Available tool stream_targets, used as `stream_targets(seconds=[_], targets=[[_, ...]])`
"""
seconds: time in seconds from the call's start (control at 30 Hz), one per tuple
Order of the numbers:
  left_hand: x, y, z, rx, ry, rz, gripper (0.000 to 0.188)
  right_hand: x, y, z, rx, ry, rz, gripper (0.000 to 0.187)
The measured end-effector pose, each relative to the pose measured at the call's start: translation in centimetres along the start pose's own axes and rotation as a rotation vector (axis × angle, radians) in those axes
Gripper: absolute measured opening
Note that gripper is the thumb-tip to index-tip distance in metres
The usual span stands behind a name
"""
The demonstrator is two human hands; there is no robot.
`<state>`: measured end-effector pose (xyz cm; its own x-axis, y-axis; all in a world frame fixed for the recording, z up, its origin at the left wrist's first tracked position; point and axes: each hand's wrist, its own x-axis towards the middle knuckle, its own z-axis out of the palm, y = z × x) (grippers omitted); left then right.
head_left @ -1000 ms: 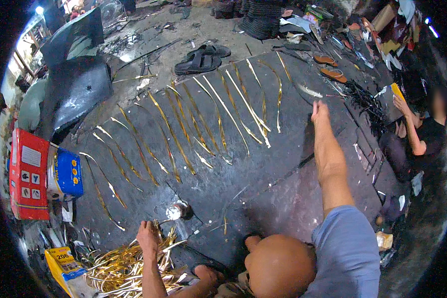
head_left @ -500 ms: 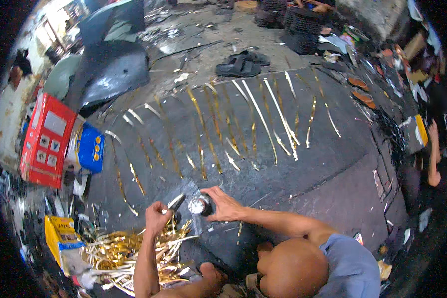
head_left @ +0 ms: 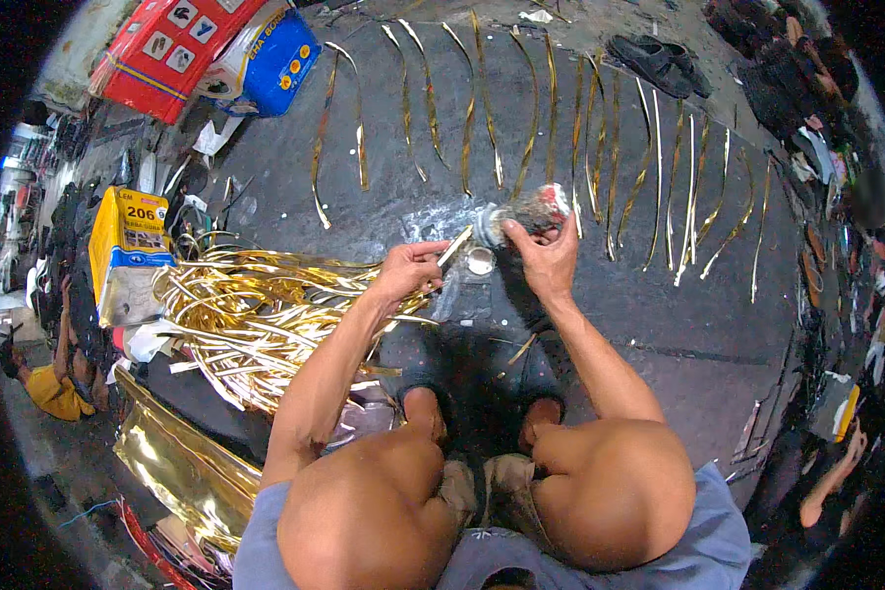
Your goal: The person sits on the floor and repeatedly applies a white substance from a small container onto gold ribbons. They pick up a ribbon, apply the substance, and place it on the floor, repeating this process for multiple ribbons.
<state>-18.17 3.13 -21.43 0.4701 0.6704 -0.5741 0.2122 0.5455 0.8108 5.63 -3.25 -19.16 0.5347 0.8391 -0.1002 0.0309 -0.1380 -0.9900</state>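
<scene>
My left hand (head_left: 410, 271) pinches the end of a narrow gold-and-white strip (head_left: 456, 246) in front of me. In my right hand (head_left: 546, 258) is a grimy, crusted can (head_left: 527, 210) with a red patch at its far end. The can is tipped sideways, its grey narrow end beside the strip's tip. What is inside it cannot be seen. Just below that end, a small round whitish lid-like piece (head_left: 480, 261) sits on the dark mat (head_left: 649, 310). Left of my left forearm lies a tangled heap of shiny gold strips (head_left: 256, 305).
Several single strips (head_left: 482, 108) lie in a row across the far mat. A yellow-and-blue box (head_left: 133, 231) stands left, with red (head_left: 162, 54) and blue (head_left: 275, 61) boxes beyond. Black sandals (head_left: 659, 64) lie far right. Gold sheeting (head_left: 182, 457) is at lower left; another person (head_left: 54, 379) sits beyond.
My head view has swung, so the strips and boxes appear shifted. The can, seen end-on before, now shows tilted on its side in my right hand. The round whitish piece is now visible below it.
</scene>
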Motion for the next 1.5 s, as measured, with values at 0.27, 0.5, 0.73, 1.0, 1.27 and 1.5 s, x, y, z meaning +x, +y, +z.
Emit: stream_targets(seconds=[0.27,0.5,0.73,1.0,1.27,1.5], targets=[[-0.4,-1.4,0.0,-0.538,-0.159,-0.137,0.065,-1.6,0.0,2.7,-0.127,-0.061,-0.111,0.059],[-0.4,1.4,1.1,0.236,-0.105,0.017,0.043,-0.4,0.7,-4.3,-0.39,0.126,0.107,0.067],[5.1,-2.1,0.8,0.704,0.074,0.18,0.019,-0.3,2.2,-3.7,-0.283,0.046,-0.1,0.059],[4.2,-0.6,2.7,0.961,0.157,0.158,0.03,-2.5,5.2,-0.1,-0.623,-0.255,-0.502,0.075],[1.4,-0.3,5.7,0.605,0.139,0.678,0.06,-3.1,4.0,-0.7,-0.339,-0.383,-0.205,0.063],[2.3,0.1,6.4,0.634,0.142,0.715,0.052,1.2,10.0,-1.0,-0.34,-0.17,0.35,0.035]])
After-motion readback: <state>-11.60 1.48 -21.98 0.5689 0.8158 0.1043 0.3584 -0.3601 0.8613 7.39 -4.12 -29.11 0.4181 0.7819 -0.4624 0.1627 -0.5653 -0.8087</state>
